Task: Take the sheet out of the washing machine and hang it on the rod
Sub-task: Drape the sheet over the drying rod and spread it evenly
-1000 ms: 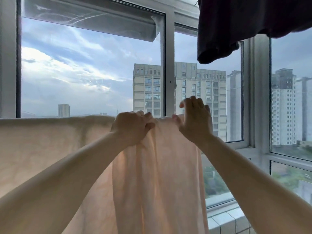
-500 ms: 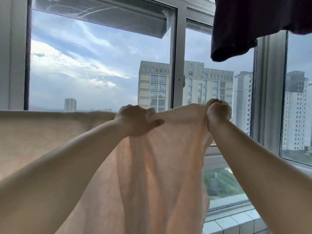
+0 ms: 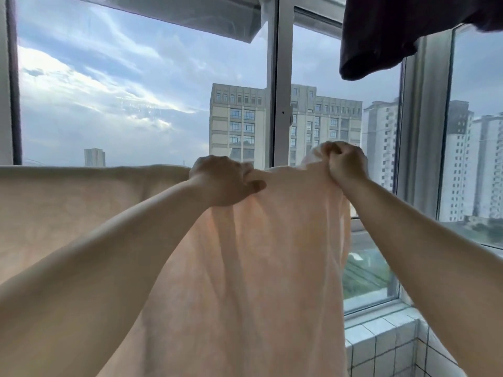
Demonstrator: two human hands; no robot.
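Note:
A pale peach sheet (image 3: 245, 268) hangs in front of the window, draped over a rod that the cloth hides. Its top fold runs level from the left edge of view to my hands. My left hand (image 3: 221, 183) grips the top fold near the middle, thumb pressed on the near side. Further right, my right hand (image 3: 344, 163) holds the bunched right end of the sheet in a fist, raised slightly above the fold line. The washing machine is out of view.
A dark garment (image 3: 402, 31) hangs overhead at the upper right. The window frame post (image 3: 281, 85) stands just behind the sheet. A white tiled ledge (image 3: 381, 341) lies at the lower right below the glass.
My right hand closed on the sheet's right end and pulled it rightward, spreading the cloth wider. The left hand kept its grip on the top fold. The view shifted a little to the left.

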